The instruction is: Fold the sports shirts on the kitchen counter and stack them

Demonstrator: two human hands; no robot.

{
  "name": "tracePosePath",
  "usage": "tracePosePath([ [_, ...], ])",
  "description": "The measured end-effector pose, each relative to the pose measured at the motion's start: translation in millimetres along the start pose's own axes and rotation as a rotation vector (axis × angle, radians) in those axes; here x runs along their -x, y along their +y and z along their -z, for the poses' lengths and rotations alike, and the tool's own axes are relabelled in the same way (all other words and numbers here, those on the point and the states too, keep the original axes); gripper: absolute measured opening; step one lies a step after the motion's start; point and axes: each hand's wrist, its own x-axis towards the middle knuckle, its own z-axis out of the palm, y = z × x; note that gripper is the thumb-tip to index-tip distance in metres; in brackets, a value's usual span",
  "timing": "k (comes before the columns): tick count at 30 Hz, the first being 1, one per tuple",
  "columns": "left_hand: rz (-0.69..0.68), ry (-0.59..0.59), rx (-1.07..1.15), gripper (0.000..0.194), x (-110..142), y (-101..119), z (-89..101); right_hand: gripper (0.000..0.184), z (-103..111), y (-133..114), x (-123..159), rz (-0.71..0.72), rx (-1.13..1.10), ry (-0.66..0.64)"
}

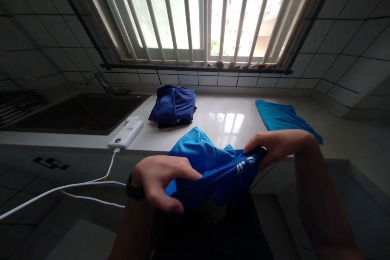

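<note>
A bright blue garment (210, 185) with small white marks is stretched between my hands in front of the counter's edge. Part of it drapes up onto the white counter, in a lighter blue. My right hand (278, 146) pinches its upper right corner near the white marks. At its left side, my left hand (163, 180) grips the cloth between thumb and fingers; some fingertips are hidden. A dark band circles my left wrist. Whether the garment is a shirt or something else, I cannot tell.
A folded stack of dark blue and purple clothes (175, 105) lies toward the back of the counter (219, 107). A folded teal cloth (283, 115) rests at the right. Beside the dark sink (82, 111), a white power bank (126, 133) trails a white cable (55, 190) leftward.
</note>
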Motion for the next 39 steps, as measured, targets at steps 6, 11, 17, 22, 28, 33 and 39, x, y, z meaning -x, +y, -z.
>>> tracePosePath([
  [6, 0.368, 0.741, -0.279, 0.035, -14, -14, 10.2, 0.028, -2, 7, -17, 0.073, 0.207, 0.790],
  [11, 0.503, 1.171, -0.478, 0.020, -55, -62, 11.8, 0.025, -7, 22, -53, 0.127, -0.083, 1.342],
  [17, 0.567, 1.316, -0.398, 0.018, -63, -79, 35.8, 0.021, 5, 44, -60, 0.140, -0.454, 1.598],
  [22, 0.414, 1.125, -0.098, 0.042, -93, -67, 33.4, 0.025, 20, 43, -62, 0.086, -0.440, 1.564],
  [28, -0.065, 0.787, 0.097, 0.070, -139, -71, 5.3, 0.035, 12, 29, -67, -0.069, -0.217, 1.304],
  [33, -0.082, 0.581, 0.177, 0.013, -125, -75, 25.8, 0.036, 19, 32, -41, -0.157, -0.155, 1.015],
  [39, 0.156, 0.722, 0.190, 0.032, -92, -79, 48.8, 0.044, 41, 56, -12, -0.156, -0.144, 0.509],
])
